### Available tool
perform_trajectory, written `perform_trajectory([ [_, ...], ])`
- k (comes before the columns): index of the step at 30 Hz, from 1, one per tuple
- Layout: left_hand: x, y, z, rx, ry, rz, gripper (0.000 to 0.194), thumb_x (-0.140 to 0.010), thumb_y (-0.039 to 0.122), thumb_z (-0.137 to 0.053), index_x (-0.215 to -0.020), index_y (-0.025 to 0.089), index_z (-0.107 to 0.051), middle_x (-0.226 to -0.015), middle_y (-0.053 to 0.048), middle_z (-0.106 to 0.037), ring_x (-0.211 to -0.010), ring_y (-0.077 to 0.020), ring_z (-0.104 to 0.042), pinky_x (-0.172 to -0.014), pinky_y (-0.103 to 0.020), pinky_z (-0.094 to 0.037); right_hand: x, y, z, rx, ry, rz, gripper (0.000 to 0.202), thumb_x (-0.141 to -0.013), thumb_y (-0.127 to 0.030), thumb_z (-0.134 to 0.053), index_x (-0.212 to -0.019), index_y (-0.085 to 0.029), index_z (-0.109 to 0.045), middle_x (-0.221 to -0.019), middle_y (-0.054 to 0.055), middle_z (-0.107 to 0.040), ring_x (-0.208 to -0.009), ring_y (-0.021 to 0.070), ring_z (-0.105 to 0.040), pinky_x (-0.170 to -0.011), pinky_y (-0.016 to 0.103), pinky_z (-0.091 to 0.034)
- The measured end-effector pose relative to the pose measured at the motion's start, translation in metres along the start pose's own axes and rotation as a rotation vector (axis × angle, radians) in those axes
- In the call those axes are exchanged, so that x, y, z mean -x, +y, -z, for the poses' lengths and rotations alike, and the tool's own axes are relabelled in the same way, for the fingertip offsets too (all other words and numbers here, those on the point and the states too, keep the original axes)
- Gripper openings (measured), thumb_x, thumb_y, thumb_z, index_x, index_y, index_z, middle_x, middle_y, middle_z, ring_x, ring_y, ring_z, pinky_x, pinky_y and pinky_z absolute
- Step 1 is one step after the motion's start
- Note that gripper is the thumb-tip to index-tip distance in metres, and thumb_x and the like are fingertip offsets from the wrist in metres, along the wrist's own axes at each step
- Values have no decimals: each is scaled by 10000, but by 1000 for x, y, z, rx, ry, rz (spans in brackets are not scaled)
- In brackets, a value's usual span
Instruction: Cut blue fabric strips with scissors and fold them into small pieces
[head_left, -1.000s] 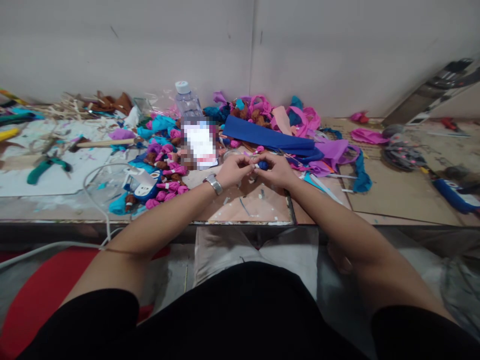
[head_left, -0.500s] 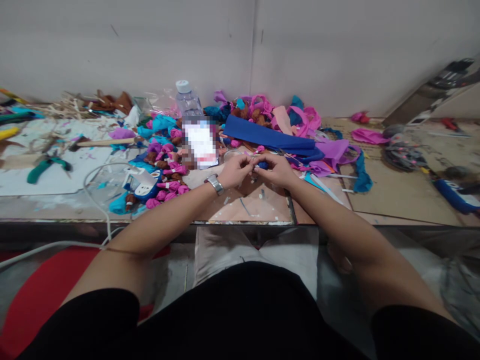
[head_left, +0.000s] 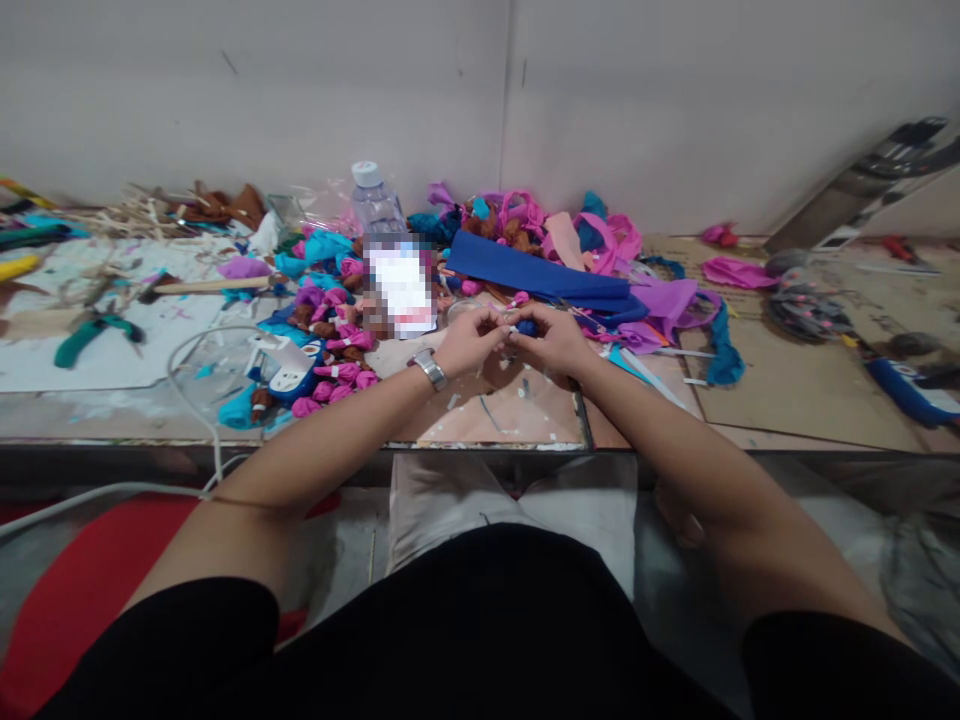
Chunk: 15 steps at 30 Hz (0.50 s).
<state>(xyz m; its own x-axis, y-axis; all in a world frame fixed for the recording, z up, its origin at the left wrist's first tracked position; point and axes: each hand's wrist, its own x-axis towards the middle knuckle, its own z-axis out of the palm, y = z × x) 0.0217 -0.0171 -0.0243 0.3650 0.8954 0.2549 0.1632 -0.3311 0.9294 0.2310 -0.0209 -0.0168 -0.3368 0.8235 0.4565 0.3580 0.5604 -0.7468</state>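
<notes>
Above the table's front part, my right hand point(head_left: 553, 343) is closed on a small dark blue bundle point(head_left: 526, 328). My left hand point(head_left: 474, 343), with a metal watch point(head_left: 429, 368) at its wrist, meets it fingertip to fingertip. The left fingers are pinched at a small white bit beside the bundle; what exactly they grip is too small to tell. Behind my hands lies a folded strip of blue fabric point(head_left: 536, 273). A lit phone point(head_left: 405, 285) rests to the left of them.
Pink, brown and turquoise fabric bundles point(head_left: 345, 375) surround a blue-and-white power socket point(head_left: 289, 380) with a white cable. A clear bottle point(head_left: 377, 205) stands behind the phone. Green-handled pliers point(head_left: 94, 338) and a hammer point(head_left: 206, 286) lie left. Cardboard point(head_left: 810, 390) covers the right side.
The fingers of both hands have shifted slightly around the blue bundle, and a white bit now shows between them. The things on the table have not moved.
</notes>
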Motion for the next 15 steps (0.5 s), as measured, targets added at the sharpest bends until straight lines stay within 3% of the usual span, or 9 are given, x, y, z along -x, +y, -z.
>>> perform_trajectory([
  [9,0,2,-1,-158,115,-104,171,-847,330,-715,-925,179,-694,-830,-21,-708,-727,-152,-623,-695,-290,-508,0,-2,1,9,-7,15,269,-844,-410,-803,-1028,-215,-776,-1062,51,-804,-993,258,-731,-918,390,-534],
  [15,4,12,3,-326,173,-175,151,-831,325,-738,-829,174,-732,-779,-34,-727,-710,-163,-614,-665,-299,-490,1,-2,0,13,-2,13,271,-831,-422,-815,-991,-207,-770,-992,40,-789,-918,236,-709,-836,356,-526],
])
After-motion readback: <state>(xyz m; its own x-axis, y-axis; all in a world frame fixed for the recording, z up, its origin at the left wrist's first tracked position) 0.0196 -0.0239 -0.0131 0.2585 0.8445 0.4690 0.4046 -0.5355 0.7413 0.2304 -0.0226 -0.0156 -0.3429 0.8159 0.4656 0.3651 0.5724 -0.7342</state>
